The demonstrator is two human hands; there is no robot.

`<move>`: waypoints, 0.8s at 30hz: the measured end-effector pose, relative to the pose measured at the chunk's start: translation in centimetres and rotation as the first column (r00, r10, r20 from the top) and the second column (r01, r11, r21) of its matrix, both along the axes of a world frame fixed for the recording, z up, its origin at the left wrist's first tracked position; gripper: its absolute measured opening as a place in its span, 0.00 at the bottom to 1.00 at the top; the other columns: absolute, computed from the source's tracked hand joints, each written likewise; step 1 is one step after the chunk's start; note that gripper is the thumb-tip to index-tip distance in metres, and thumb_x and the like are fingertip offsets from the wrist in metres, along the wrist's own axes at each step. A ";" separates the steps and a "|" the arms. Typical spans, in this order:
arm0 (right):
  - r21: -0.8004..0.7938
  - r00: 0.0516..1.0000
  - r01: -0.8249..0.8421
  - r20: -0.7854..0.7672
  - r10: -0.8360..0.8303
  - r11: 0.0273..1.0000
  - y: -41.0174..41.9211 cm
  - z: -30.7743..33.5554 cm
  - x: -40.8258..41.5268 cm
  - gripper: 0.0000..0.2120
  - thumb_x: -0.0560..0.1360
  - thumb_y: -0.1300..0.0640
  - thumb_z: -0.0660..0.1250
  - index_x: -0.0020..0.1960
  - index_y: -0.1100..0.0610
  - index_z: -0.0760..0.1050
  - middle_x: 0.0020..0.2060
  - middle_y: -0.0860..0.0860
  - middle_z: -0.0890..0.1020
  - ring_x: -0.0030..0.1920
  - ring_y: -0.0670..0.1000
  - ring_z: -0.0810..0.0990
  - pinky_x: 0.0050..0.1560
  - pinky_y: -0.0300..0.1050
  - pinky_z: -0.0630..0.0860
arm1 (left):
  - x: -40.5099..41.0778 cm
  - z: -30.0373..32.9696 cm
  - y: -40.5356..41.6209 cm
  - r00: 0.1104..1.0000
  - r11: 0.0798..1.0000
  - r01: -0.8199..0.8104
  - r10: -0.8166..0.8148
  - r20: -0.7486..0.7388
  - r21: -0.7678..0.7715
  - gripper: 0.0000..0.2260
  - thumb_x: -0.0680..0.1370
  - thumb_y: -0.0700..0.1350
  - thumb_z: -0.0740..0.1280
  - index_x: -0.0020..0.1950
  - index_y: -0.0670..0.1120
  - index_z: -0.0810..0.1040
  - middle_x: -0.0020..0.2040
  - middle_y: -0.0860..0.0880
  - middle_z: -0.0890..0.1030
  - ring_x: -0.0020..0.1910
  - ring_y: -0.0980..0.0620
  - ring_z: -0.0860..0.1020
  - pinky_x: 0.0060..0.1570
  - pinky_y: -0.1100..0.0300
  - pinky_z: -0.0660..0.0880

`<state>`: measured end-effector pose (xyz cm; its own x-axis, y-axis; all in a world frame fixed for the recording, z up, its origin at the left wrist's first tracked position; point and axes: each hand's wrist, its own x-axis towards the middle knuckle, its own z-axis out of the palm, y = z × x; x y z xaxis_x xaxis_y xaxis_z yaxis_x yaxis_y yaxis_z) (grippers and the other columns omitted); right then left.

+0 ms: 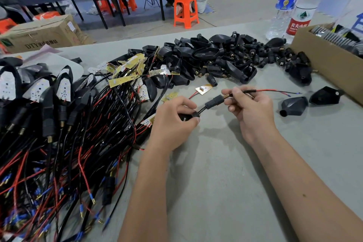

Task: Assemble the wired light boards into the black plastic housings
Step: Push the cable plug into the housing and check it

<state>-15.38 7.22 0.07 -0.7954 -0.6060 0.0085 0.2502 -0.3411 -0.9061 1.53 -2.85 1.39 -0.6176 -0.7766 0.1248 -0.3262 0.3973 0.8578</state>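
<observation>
My left hand point(174, 122) grips a black plastic housing point(185, 117), mostly hidden under its fingers. A black cable runs from it through a black sleeve point(214, 102) with a brass threaded end. My right hand point(249, 107) pinches that cable point(245, 91) just past the brass end; its red and black wires trail right. A small yellow light board point(203, 89) lies on the table behind my hands. A heap of loose black housings point(206, 59) covers the far middle. Loose wired boards point(125, 73) lie left of it.
Finished lights with tangled red and black wires point(59, 133) fill the left side. Two loose housings point(294, 106) lie at right, near a cardboard box point(330, 65) of parts. Two water bottles point(302, 4) stand behind. A person sits on an orange stool point(185, 11) far back.
</observation>
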 end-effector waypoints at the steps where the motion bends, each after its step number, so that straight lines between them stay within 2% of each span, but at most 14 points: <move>1: 0.017 1.000 -0.002 0.002 0.002 1.000 0.0 -0.1 0.1 0.02 0.80 0.65 0.69 0.51 0.62 0.77 0.45 0.60 0.87 0.37 0.51 0.82 0.36 0.39 0.78 | 0.0 0.0 0.0 1.000 1.000 0.000 0.000 -0.022 0.005 0.11 0.73 0.42 0.77 0.50 0.55 0.82 0.44 0.58 0.86 0.48 0.65 0.82 0.50 0.64 0.76; 3: 0.048 1.000 -0.003 0.004 0.003 0.999 0.1 -0.2 0.3 0.03 0.78 0.66 0.72 0.49 0.60 0.79 0.38 0.57 0.86 0.37 0.50 0.82 0.37 0.37 0.78 | 0.1 0.0 0.0 0.999 1.000 0.009 -0.008 -0.040 0.010 0.10 0.73 0.41 0.77 0.49 0.54 0.83 0.43 0.58 0.86 0.47 0.64 0.83 0.51 0.62 0.77; 5: 0.058 1.000 -0.004 0.014 0.003 0.998 0.1 -0.3 0.3 0.05 0.77 0.68 0.72 0.48 0.60 0.79 0.36 0.55 0.85 0.37 0.49 0.84 0.36 0.37 0.78 | 0.0 0.1 0.0 0.999 1.000 0.014 -0.013 -0.045 0.018 0.10 0.73 0.41 0.76 0.48 0.55 0.83 0.43 0.58 0.86 0.46 0.63 0.83 0.48 0.65 0.75; 10: 0.050 1.000 -0.027 -0.009 0.027 0.998 -0.2 -0.3 0.2 0.04 0.80 0.67 0.68 0.50 0.60 0.77 0.42 0.57 0.87 0.43 0.52 0.86 0.40 0.39 0.81 | -0.2 0.1 -0.3 0.996 1.000 0.021 -0.022 -0.092 -0.012 0.08 0.73 0.39 0.76 0.48 0.50 0.84 0.45 0.56 0.85 0.49 0.60 0.83 0.51 0.69 0.76; 13: -0.009 0.999 -0.034 0.022 0.035 0.999 -0.4 -0.3 0.4 0.05 0.83 0.68 0.64 0.52 0.60 0.72 0.43 0.59 0.87 0.44 0.55 0.87 0.43 0.40 0.82 | 0.0 0.1 -0.5 0.996 1.000 0.020 -0.021 -0.092 -0.010 0.07 0.73 0.39 0.76 0.47 0.50 0.84 0.44 0.56 0.85 0.48 0.61 0.82 0.49 0.73 0.74; 16: -0.046 0.998 -0.030 0.052 0.032 0.999 -0.2 -0.3 0.5 0.07 0.83 0.70 0.61 0.53 0.59 0.69 0.42 0.59 0.87 0.47 0.59 0.88 0.41 0.39 0.82 | -0.1 0.0 -0.3 0.996 0.999 0.054 -0.054 -0.067 -0.009 0.05 0.73 0.40 0.76 0.45 0.50 0.84 0.42 0.59 0.84 0.47 0.63 0.82 0.48 0.76 0.73; 19: -0.036 0.997 -0.062 0.046 0.064 0.997 0.1 -0.1 0.6 0.08 0.84 0.70 0.58 0.55 0.58 0.69 0.45 0.61 0.87 0.49 0.61 0.88 0.38 0.38 0.81 | -0.3 -0.1 0.0 0.996 0.997 0.067 -0.068 -0.051 -0.026 0.06 0.73 0.40 0.76 0.44 0.51 0.84 0.41 0.58 0.84 0.46 0.62 0.82 0.47 0.74 0.74; 24: -0.120 0.974 -0.157 0.142 0.174 0.980 0.5 0.3 0.4 0.10 0.83 0.71 0.56 0.59 0.58 0.67 0.51 0.64 0.86 0.50 0.60 0.88 0.43 0.41 0.82 | -0.2 -0.2 -0.1 0.995 0.995 0.078 -0.082 -0.060 -0.057 0.07 0.73 0.40 0.76 0.45 0.52 0.83 0.42 0.57 0.84 0.47 0.60 0.82 0.51 0.69 0.76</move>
